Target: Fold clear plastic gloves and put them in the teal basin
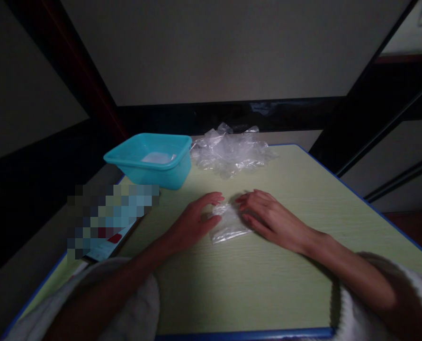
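Observation:
A small clear plastic bag (230, 227) lies flat on the pale green table between my hands. My left hand (198, 220) rests at the bag's left side, thumb and fingers apart, with the thumb tip at its edge. On the right, my right hand (267, 215) lies palm down with its fingers over or beside the bag's right edge. Its fingers are slightly bent and apart, and nothing shows gripped in either hand. Beyond them sits a loose heap of crumpled clear plastic bags (232, 149).
A turquoise plastic basin (173, 173) stands at the back left with something whitish inside. Nearer, at the left edge, is a phone-like device (114, 237), its screen mostly blurred out. The table (246, 289) has a blue edge, and a wall panel (225, 52) rises behind it.

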`<action>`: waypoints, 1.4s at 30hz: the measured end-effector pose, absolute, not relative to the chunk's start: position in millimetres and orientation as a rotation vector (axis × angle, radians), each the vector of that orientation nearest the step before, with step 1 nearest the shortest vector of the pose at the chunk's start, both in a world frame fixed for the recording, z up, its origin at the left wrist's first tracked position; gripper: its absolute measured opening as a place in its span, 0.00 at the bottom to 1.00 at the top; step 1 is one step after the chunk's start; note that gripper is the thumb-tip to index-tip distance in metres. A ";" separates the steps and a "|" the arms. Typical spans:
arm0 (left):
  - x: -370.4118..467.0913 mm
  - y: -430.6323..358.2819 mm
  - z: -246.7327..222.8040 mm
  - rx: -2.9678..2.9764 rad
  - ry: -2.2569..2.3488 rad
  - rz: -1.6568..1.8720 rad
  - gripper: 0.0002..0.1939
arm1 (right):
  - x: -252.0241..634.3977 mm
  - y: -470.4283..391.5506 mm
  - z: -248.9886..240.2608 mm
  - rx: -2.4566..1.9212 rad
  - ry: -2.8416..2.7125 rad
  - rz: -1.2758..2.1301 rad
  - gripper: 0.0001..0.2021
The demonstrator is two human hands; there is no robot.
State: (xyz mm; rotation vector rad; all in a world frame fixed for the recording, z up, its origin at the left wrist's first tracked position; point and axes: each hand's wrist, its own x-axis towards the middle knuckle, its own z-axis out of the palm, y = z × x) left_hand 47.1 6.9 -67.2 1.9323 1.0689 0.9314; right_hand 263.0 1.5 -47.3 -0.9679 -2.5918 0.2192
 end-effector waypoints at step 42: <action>49.4 7.7 -60.2 2.064 1.192 0.825 0.13 | 262.8 4.0 -50.4 -0.946 -2.538 0.451 0.11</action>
